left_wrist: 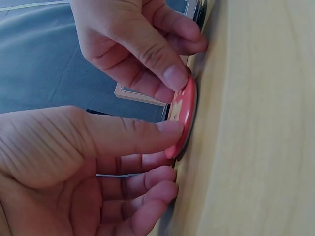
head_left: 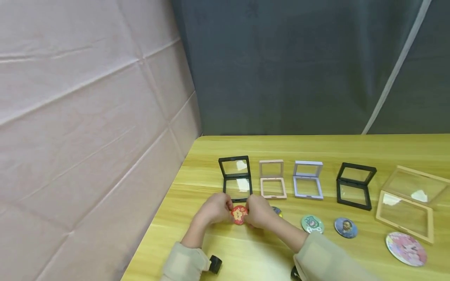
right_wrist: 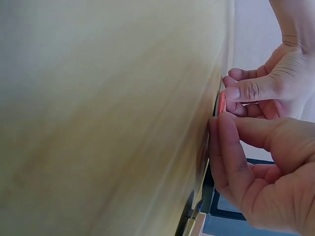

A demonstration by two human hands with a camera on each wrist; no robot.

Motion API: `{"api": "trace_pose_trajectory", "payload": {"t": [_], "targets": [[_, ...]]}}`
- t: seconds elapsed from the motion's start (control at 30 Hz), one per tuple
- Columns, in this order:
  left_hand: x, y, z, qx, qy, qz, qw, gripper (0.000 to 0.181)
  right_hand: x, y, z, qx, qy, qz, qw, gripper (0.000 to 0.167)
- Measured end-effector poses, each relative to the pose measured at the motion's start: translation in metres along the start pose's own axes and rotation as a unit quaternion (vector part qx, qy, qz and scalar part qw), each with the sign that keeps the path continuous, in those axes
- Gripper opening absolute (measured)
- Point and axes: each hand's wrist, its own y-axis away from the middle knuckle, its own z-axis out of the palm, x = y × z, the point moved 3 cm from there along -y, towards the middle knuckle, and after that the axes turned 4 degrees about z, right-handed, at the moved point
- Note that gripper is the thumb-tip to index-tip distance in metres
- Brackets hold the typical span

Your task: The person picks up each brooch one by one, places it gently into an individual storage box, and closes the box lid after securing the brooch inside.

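Note:
A red round badge [head_left: 238, 214] with a yellow star figure lies at the table's near side, just in front of an open black display frame [head_left: 237, 177]. My left hand [head_left: 213, 208] holds the badge's left edge; in the left wrist view its thumb presses on the red face [left_wrist: 186, 113]. From the opposite side my right hand [head_left: 260, 212] pinches the badge between thumb and fingers. The badge shows edge-on in the right wrist view as a thin red rim [right_wrist: 222, 102], low over the tabletop. Fingers cover parts of its edge.
To the right stand open frames: pink [head_left: 273, 178], lavender [head_left: 308, 177], black [head_left: 356, 182] and wood-coloured [head_left: 433, 224]. Before them lie a badge [head_left: 277, 210] partly behind my right hand, a green badge [head_left: 312, 223], a blue portrait badge [head_left: 346, 227] and a large pink badge [head_left: 406, 248].

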Motion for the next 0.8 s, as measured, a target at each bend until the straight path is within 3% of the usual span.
{"api": "trace_pose_trajectory", "payload": {"t": [0.23,0.47,0.7,0.8], "targets": [[-0.004,0.003,-0.001,-0.009,0.035,0.012,0.9993,0.023,0.000,-0.002,0.002,-0.011,-0.008,0.006,0.9999,0.025],[-0.005,0.003,-0.003,-0.025,0.083,0.013,0.9961,0.022,0.000,-0.005,0.001,0.007,-0.022,0.017,0.9996,0.028],[-0.007,0.000,-0.003,-0.038,0.180,-0.011,0.9828,0.018,0.004,-0.008,-0.001,-0.013,-0.103,0.022,0.9943,0.020],[-0.006,-0.002,-0.004,-0.038,0.196,-0.007,0.9798,0.015,0.006,-0.010,-0.003,-0.019,-0.131,0.033,0.9906,0.017]]}}
